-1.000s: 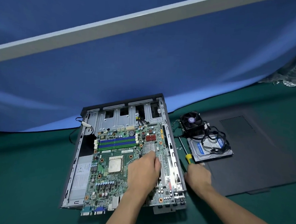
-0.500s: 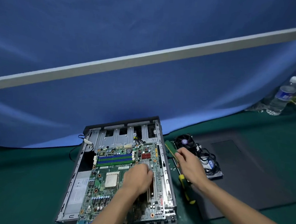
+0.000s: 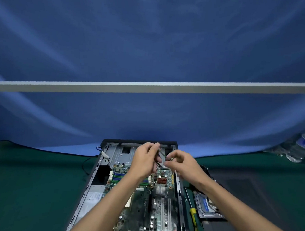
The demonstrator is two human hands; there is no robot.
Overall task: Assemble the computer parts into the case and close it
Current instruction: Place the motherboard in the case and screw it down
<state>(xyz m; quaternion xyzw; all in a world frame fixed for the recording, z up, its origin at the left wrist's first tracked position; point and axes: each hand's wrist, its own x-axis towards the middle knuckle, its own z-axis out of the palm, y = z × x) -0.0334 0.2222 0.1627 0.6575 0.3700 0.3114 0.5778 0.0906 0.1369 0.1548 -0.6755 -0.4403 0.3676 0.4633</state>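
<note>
The open computer case (image 3: pixel 92 181) lies on the green mat with the green motherboard (image 3: pixel 160 207) inside it. Both hands hover over the far end of the case. My left hand (image 3: pixel 145 161) and my right hand (image 3: pixel 182 163) pinch a thin memory stick (image 3: pixel 161 154) between their fingertips. The stick is seen edge-on and tilted, held above the board and not touching it. Blue and green memory slots (image 3: pixel 116 176) show to the left of my left wrist.
A yellow and green screwdriver (image 3: pixel 194 219) lies just right of the case. Beside it is a hard drive (image 3: pixel 207 206), partly under my right forearm. The dark side panel (image 3: pixel 261 193) lies flat further right. A water bottle (image 3: pixel 301 146) stands far right by the blue curtain.
My right hand picked the memory stick up from beside the case and carried it over the case's far end. My left hand left the motherboard and took hold of it too. The view tilted up.
</note>
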